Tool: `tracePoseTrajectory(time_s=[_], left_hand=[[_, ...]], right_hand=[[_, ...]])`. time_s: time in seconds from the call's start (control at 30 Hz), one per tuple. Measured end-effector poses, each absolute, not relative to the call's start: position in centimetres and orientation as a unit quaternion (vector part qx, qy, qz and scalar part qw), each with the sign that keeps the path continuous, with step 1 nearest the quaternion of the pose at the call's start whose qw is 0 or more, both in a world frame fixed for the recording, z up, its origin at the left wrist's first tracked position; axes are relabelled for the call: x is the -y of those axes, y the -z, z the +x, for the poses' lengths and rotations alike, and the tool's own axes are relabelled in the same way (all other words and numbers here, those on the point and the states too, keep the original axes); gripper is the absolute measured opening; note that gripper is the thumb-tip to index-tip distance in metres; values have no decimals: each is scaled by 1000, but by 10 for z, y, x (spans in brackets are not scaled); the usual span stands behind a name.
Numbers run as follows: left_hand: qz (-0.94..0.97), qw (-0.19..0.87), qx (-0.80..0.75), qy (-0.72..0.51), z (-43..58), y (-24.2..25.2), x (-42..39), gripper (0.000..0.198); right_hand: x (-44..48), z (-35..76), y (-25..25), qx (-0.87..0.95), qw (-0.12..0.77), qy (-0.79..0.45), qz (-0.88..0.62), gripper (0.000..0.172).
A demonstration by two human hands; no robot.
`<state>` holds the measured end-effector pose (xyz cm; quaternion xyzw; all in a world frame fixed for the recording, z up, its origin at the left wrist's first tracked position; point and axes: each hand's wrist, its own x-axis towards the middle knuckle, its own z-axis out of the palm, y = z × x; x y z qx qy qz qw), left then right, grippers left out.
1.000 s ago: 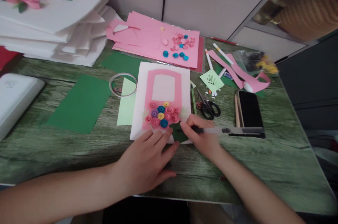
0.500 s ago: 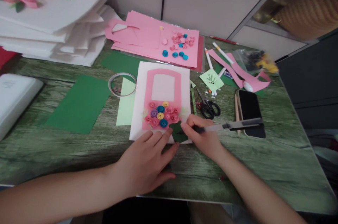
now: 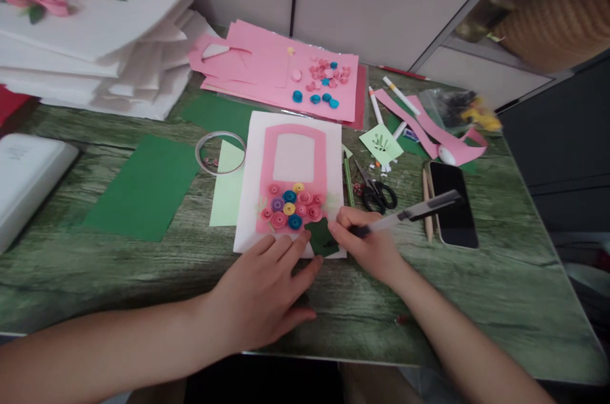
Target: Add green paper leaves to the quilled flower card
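Observation:
A white sheet (image 3: 245, 226) carries a pink paper basket shape (image 3: 269, 162) with rolled paper flowers (image 3: 290, 208) in pink, blue, yellow and purple. Over its lower right corner lies a small dark green paper piece (image 3: 320, 235). My left hand (image 3: 271, 286) rests with fingers spread, its fingertips touching the edge of that piece and the sheet. Pinched in my right hand (image 3: 369, 245) is a pen (image 3: 410, 212) with a clear barrel and dark grip. Its tip is over the green piece, partly hidden by my fingers.
Black-handled scissors (image 3: 379, 194), a green pencil (image 3: 349, 181) and a phone (image 3: 455, 207) lie to the right. A tape ring (image 3: 220, 170) and green paper (image 3: 145, 191) are left. Behind are pink sheets (image 3: 267, 67) with loose paper rolls; a white stack (image 3: 105, 67) stands back left.
The rear end of the pen has swung up and slightly left as my right hand shifts a little. My left hand stays in place on the paper.

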<state>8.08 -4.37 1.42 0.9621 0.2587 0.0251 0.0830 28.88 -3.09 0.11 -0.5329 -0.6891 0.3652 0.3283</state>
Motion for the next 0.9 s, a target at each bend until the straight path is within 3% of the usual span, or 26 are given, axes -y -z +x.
tracePoseTrajectory(time_s=[0.9], left_hand=[[963, 94, -253, -7, 80, -17, 43, 56]], right_hand=[[31, 289, -2, 694, 308, -397, -515, 36]])
